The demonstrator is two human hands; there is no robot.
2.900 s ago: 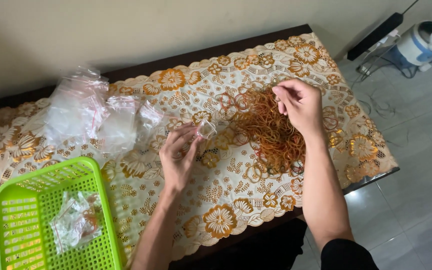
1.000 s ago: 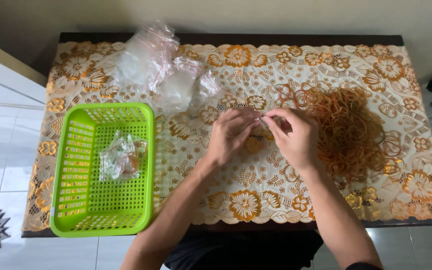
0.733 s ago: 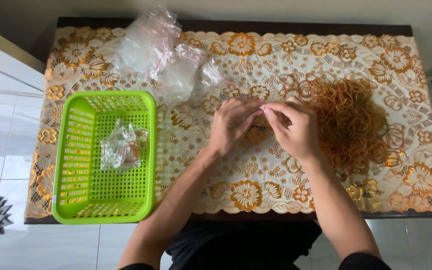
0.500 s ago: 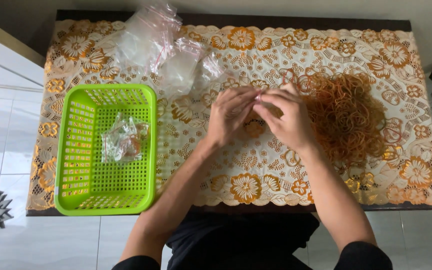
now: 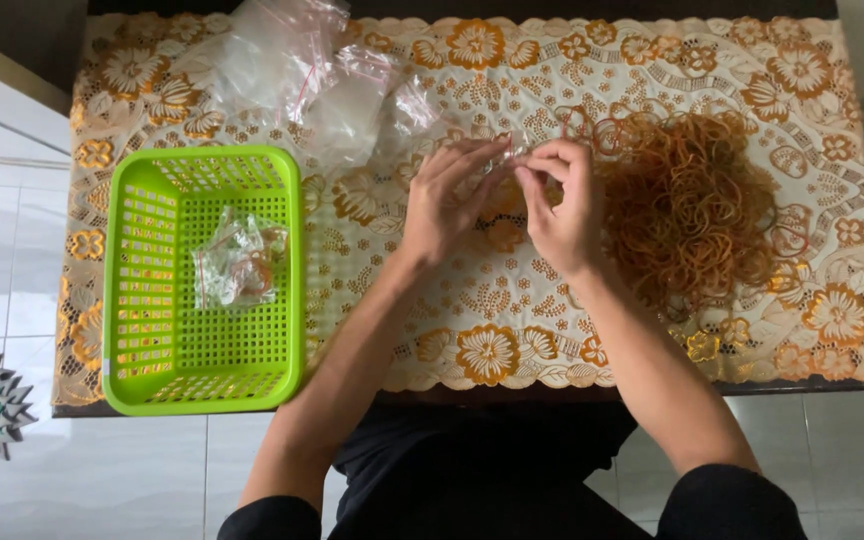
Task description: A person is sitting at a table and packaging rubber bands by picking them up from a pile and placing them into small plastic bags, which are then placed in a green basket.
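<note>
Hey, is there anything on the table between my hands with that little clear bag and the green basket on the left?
Nothing visible: between the small clear bag, pinched by left hand and right hand, and the green basket lies only bare tablecloth.

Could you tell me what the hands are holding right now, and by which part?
Both hands, left and right, pinch a small clear plastic bag between their fingertips; which part cannot be told.

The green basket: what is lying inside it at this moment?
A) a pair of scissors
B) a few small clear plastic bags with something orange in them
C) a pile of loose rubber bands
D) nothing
B: inside the green basket lies a small heap of clear plastic bags with orange showing through, while the loose rubber bands sit on the tablecloth to the right.
</note>
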